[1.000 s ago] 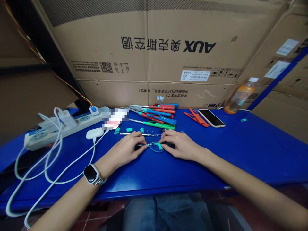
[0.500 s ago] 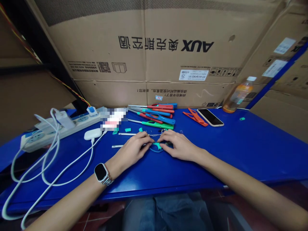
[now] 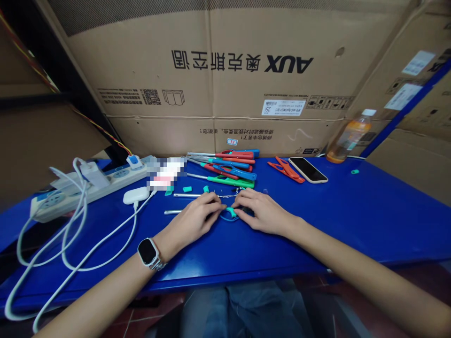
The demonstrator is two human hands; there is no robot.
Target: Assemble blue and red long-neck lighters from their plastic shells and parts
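Observation:
Both my hands rest on the blue table (image 3: pixel 352 216) and meet over a small tool with a teal and blue handle (image 3: pixel 229 213). My left hand (image 3: pixel 195 220), with a smartwatch on the wrist, has its fingers curled on the tool's metal rod (image 3: pixel 172 212), which sticks out to the left. My right hand (image 3: pixel 262 212) is closed on the handle end. A second loose metal rod (image 3: pixel 185 195) and several small teal caps (image 3: pixel 187 189) lie just beyond my fingers.
A pile of red, blue and green long-handled tools (image 3: pixel 229 168) lies behind my hands. A phone (image 3: pixel 307 169) and orange parts (image 3: pixel 284 169) sit at right, a drink bottle (image 3: pixel 348 137) beyond. A power strip (image 3: pixel 88 184) with white cables (image 3: pixel 70 244) fills the left. Cardboard boxes (image 3: pixel 225 75) stand behind.
My left hand has slid right along the rod towards the handle, baring the rod's left end. The right hand has stayed on the handle.

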